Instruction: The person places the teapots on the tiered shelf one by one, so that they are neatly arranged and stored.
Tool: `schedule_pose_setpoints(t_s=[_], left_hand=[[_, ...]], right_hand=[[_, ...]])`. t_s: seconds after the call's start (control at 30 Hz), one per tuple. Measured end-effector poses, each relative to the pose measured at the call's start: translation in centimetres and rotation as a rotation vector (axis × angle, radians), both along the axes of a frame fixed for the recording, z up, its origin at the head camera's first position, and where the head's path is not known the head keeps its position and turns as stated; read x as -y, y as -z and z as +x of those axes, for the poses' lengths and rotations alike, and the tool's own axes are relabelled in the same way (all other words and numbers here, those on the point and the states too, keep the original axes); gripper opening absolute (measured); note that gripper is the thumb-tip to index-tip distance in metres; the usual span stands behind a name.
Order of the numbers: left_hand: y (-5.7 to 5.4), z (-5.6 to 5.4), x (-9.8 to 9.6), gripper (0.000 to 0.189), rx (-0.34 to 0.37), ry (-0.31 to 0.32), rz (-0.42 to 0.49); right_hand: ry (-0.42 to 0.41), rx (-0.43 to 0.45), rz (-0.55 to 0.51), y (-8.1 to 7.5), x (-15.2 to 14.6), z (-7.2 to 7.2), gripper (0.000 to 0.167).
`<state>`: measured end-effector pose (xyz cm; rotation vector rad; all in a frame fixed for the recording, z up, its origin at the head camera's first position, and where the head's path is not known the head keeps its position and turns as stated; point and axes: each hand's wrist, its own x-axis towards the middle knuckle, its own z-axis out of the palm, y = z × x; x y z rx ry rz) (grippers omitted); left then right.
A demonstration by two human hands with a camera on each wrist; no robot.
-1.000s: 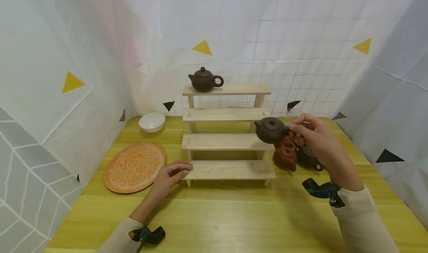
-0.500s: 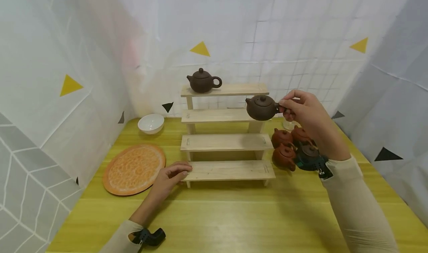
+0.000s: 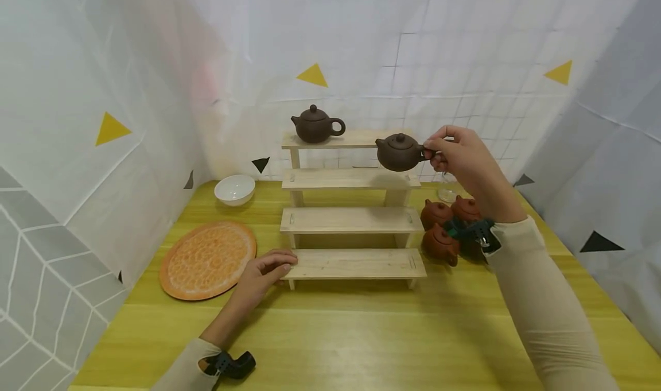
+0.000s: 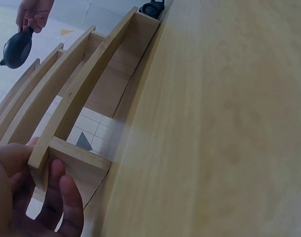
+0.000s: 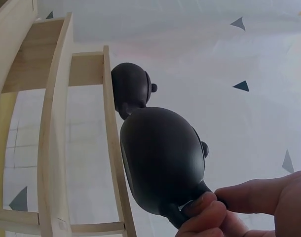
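My right hand [image 3: 457, 153] pinches the handle of a dark brown teapot [image 3: 399, 153], which it holds upright in front of the right end of the top shelf. In the right wrist view, thumb and fingers close on that handle. A second dark brown teapot [image 3: 313, 124] stands on the left part of the top step of the wooden tiered shelf [image 3: 351, 219]. My left hand [image 3: 265, 273] grips the left end of the lowest step. The left wrist view shows its thumb above the board and fingers curled underneath.
Several reddish-brown teapots [image 3: 439, 243] stand on the table right of the shelf, partly behind my right forearm, near a clear glass item [image 3: 447, 193]. A white bowl [image 3: 234, 190] and a round orange mat [image 3: 209, 260] lie to the left.
My right hand has raised the dark teapot up and to the left, from beside the middle steps to the top step's height. The left hand keeps its place.
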<state>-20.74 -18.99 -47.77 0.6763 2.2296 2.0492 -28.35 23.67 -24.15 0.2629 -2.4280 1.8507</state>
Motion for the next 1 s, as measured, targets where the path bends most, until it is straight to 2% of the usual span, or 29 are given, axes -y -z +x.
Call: schedule_pose_setpoints(t_s=[0.17,0.33,0.6,1.0], left_hand=[[0.0,0.0,-0.2,0.023,0.012,-0.006,-0.001],[0.0,0.0,-0.2,0.023,0.02,-0.025,-0.008],[0.0,0.0,-0.2,0.023,0.026,-0.024,-0.01],[0.2,-0.1,-0.3,0.023,0.02,-0.007,0.005]], right_hand=[[0.014,0.003,0.033,-0.7,0.1,-0.7,0.027],[0.013,0.015,0.022,-1.5,0.5,-1.5,0.026],[-0.004,0.033,0.021,-2.4,1.1,-3.0,0.021],[-0.003,0.053,0.033,-2.8,1.6,-5.3,0.016]])
